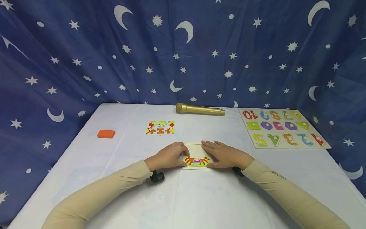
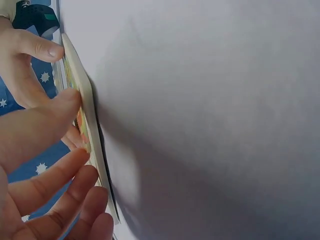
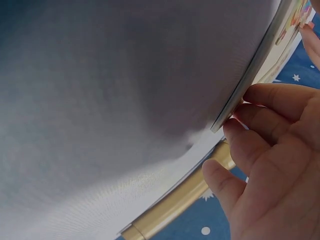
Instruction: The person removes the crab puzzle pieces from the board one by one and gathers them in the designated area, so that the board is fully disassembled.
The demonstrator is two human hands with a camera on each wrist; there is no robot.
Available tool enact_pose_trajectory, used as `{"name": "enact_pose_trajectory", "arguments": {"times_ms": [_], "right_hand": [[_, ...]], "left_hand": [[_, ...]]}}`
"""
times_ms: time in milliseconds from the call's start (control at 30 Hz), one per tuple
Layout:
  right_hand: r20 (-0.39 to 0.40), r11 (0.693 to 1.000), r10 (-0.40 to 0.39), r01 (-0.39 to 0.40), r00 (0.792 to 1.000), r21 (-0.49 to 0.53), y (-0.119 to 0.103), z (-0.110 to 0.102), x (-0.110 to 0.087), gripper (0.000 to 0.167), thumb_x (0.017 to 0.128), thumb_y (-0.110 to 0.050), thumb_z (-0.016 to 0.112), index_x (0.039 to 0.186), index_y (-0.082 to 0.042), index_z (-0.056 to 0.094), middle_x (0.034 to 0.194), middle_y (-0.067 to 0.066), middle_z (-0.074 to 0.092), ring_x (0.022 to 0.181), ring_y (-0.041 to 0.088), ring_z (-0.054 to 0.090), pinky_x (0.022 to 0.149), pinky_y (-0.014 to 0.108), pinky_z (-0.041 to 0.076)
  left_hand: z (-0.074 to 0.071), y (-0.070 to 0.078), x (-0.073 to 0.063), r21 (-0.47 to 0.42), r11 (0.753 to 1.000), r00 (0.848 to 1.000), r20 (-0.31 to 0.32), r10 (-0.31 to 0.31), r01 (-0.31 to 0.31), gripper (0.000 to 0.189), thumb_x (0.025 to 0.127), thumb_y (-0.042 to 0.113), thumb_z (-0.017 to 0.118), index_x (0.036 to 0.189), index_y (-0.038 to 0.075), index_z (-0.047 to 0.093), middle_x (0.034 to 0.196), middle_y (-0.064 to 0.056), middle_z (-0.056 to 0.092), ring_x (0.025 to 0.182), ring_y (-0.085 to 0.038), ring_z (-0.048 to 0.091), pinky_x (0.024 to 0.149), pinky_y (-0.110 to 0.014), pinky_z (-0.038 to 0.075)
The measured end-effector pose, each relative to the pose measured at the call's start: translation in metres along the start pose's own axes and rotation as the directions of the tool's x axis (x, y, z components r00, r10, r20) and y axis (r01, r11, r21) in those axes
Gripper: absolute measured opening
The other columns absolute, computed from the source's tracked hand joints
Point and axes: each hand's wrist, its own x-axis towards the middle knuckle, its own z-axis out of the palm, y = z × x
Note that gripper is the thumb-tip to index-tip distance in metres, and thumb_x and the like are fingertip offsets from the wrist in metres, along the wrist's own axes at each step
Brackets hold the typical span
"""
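In front of me lies a small pale wooden puzzle tray (image 1: pixel 195 149) with jigsaw pieces (image 1: pixel 197 161) in its near part, printed in red, yellow and rainbow colours. The thumb and bent index finger of my left hand (image 1: pixel 171 156) pinch the leftmost piece from two sides; in the left wrist view both fingertips (image 2: pixel 86 154) sit at its edges. On the tray's right side rests my right hand (image 1: pixel 226 155), its fingers extended along the upper edge and its thumb by the near corner. The right wrist view shows those fingertips (image 3: pixel 250 95) touching the frame.
Several loose jigsaw pieces (image 1: pixel 160 128) lie beyond my left hand. An orange block (image 1: pixel 106 134) is at the left. A gold microphone (image 1: pixel 200 109) lies along the back edge, and a board of numbers and shapes (image 1: pixel 248 140) sits at the right. Behind hangs a blue starry cloth (image 1: pixel 206 73).
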Motion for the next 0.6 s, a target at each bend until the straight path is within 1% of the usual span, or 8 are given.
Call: {"name": "enact_pose_trajectory", "arguments": {"times_ms": [133,233,333,400,600], "right_hand": [[0.000,1.000,0.000,0.000,1.000,0.000,0.0008,0.0010,0.0009,0.080,0.088,-0.048,0.058,0.146,-0.001,0.028,0.155,0.012,0.024,0.143,0.026,0.024,0.115,0.048,0.022],[0.000,1.000,-0.001,0.001,1.000,-0.001,0.0008,0.0012,0.0010,0.080,0.088,-0.048,0.058,0.146,-0.001,0.028,0.155,0.012,0.024,0.144,0.026,0.024,0.115,0.048,0.022],[-0.004,1.000,-0.005,0.005,1.000,-0.001,0.0005,0.0009,0.0010,0.080,0.089,-0.047,0.058,0.146,0.000,0.028,0.155,0.012,0.024,0.143,0.026,0.024,0.115,0.049,0.023],[-0.002,1.000,-0.004,0.004,1.000,-0.001,0.0005,0.0006,0.0011,0.080,0.089,-0.047,0.058,0.146,-0.001,0.028,0.155,0.012,0.024,0.144,0.026,0.024,0.115,0.049,0.023],[0.003,1.000,-0.002,0.002,1.000,-0.012,0.0021,0.0016,0.0021,0.080,0.089,-0.048,0.058,0.147,-0.001,0.027,0.156,0.012,0.023,0.144,0.026,0.024,0.115,0.049,0.023]], "left_hand": [[0.0020,0.0007,-0.0005,-0.054,0.998,1.000,-0.016,-0.015,0.015,0.035,0.073,0.024,0.081,0.100,0.009,0.065,0.091,0.003,0.062,0.084,-0.009,0.053,0.080,-0.027,0.046],[0.0028,0.0010,-0.0006,-0.118,0.993,0.999,-0.023,-0.028,0.025,0.036,0.071,0.021,0.082,0.099,0.008,0.064,0.088,0.003,0.063,0.080,-0.010,0.054,0.076,-0.026,0.046],[0.0032,0.0007,-0.0005,-0.161,0.986,0.999,-0.024,-0.039,0.035,0.035,0.071,0.019,0.082,0.099,0.007,0.065,0.085,0.003,0.063,0.078,-0.009,0.054,0.073,-0.023,0.045],[0.0029,0.0006,-0.0006,-0.166,0.986,0.999,-0.025,-0.040,0.036,0.035,0.072,0.019,0.082,0.100,0.006,0.066,0.085,0.002,0.064,0.077,-0.009,0.054,0.072,-0.022,0.046],[0.0002,0.0013,-0.0007,-0.136,0.991,1.000,-0.021,-0.006,0.003,0.033,0.074,0.019,0.080,0.101,0.003,0.070,0.086,0.000,0.066,0.076,-0.009,0.056,0.070,-0.021,0.046]]}}
